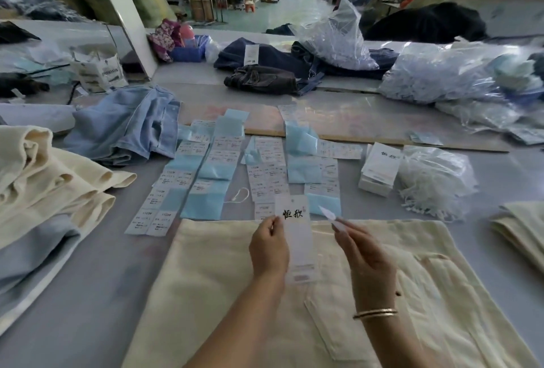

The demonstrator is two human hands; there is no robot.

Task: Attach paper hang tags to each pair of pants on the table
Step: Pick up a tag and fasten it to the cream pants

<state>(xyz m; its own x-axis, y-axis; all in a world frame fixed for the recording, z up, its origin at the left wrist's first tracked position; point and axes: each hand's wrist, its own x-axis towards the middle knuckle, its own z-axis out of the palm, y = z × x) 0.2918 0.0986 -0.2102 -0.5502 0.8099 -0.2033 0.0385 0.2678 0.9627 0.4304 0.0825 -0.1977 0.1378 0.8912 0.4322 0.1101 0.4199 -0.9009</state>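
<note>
A cream pair of pants (223,294) lies flat on the grey table in front of me. Above it my left hand (269,250) pinches a long white paper hang tag (297,238) with black characters near its top, held upright. My right hand (365,253) pinches a small white sticker (331,216) just right of the tag, apart from it. Rows of white sticker labels on blue backing sheets (206,179) lie beyond the pants. A loose white string loop (240,194) rests among them.
A stack of white hang tags (381,167) and a bag of white strings (432,179) sit at the right. Folded cream and light-blue pants (44,191) pile at the left, more cream pants (524,226) at the right edge. Dark jeans (265,79) and plastic bags (459,76) lie farther back.
</note>
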